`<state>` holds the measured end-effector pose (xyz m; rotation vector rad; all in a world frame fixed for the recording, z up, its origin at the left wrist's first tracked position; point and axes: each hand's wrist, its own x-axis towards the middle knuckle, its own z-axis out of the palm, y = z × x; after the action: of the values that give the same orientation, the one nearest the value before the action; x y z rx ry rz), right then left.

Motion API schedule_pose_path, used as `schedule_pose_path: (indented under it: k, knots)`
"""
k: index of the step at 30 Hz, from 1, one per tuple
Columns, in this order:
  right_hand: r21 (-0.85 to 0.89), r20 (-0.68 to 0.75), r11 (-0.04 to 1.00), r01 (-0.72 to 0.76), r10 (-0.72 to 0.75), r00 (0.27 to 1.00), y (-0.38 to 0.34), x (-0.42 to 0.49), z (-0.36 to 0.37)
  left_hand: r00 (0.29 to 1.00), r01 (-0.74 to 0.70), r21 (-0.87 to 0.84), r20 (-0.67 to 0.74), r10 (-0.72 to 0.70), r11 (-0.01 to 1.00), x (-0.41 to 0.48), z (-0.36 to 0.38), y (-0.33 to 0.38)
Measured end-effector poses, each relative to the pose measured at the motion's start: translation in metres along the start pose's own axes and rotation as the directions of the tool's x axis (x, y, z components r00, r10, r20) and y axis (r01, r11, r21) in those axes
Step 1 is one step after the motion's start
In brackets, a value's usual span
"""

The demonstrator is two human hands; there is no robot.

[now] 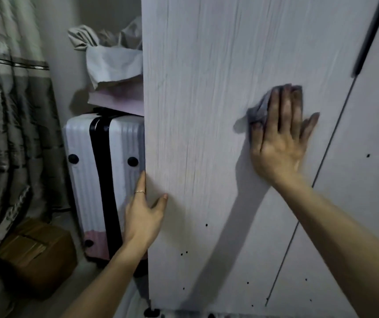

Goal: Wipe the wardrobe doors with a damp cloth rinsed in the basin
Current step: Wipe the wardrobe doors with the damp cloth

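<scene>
A person's right hand (pixel 280 143), fingers straight and spread, presses a grey cloth (pixel 258 111) flat on the white wardrobe door (pixel 195 111), left of its dark handle (pixel 367 44). The left hand (pixel 142 214) clasps the door's left edge, thumb on the front. A suitcase (pixel 80 168) stands just beside that edge.

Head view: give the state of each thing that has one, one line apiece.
wardrobe door: shut, flush with its neighbour.
cloth: bunched, pressed against the door.
right hand: flat, fingers straight, pressing on the cloth.
left hand: grips the door's left edge, thumb on its front.
suitcase: upright, closed.
cardboard box: closed.
</scene>
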<state>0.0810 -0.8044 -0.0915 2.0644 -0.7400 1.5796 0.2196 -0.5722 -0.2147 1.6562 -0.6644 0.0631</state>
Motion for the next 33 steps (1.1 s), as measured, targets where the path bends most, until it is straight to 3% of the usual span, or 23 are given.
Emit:
schedule_pose_path:
  k: [1, 4, 8, 12, 16, 20, 23, 27, 30, 33]
  knots:
    - [0.019, -0.034, 0.993, -0.12, 0.121, 0.992, -0.007, 0.003, 0.003, 1.0, -0.006, 0.011, 0.003, 0.006, 1.0, -0.005, 0.004, -0.003]
    - [0.068, -0.058, 0.964, -0.257, 0.261, 0.963, -0.026, -0.048, 0.021, 1.0, -0.014, 0.045, -0.025, 0.016, 0.999, -0.017, 0.013, -0.008]
    - [0.074, 0.192, 0.932, -0.355, 0.336, 0.922, -0.036, -0.192, 0.045, 0.996, -0.042, 0.08, -0.072, 0.047, 0.996, -0.022, 0.023, -0.011]
    - [0.018, 0.332, 0.929, -0.37, 0.344, 0.879, -0.03, -0.276, 0.052, 0.995, -0.03, 0.119, -0.088, 0.041, 0.992, -0.029, 0.032, -0.01]
    - [0.025, 0.285, 0.945, -0.325, 0.305, 0.909, -0.018, -0.255, 0.049, 0.965, -0.013, 0.095, -0.26, 0.037, 0.995, -0.017, 0.039, -0.018]
    - [0.14, 0.1, 0.87, -0.473, 0.463, 0.881, 0.005, -0.174, 0.035, 0.92, 0.002, 0.17, -0.388, 0.065, 0.985, -0.024, 0.068, -0.035]
    - [0.138, 0.034, 0.883, -0.448, 0.448, 0.893, 0.019, -0.164, 0.042, 0.87, -0.021, 0.24, -0.473, 0.136, 0.971, -0.021, 0.098, -0.047]
    - [0.122, 0.077, 0.876, -0.467, 0.461, 0.884, 0.026, -0.226, 0.053, 0.835, 0.037, 0.31, -0.532, 0.141, 0.95, -0.013, 0.11, -0.057]
    - [0.122, 0.179, 0.896, -0.427, 0.404, 0.897, 0.029, -0.267, 0.055, 0.843, -0.055, 0.278, -0.503, 0.194, 0.959, -0.017, 0.109, -0.052]
    - [0.098, 0.204, 0.919, -0.381, 0.356, 0.912, 0.038, -0.276, 0.056, 0.869, -0.031, 0.257, -0.47, 0.153, 0.966, -0.02, 0.104, -0.049]
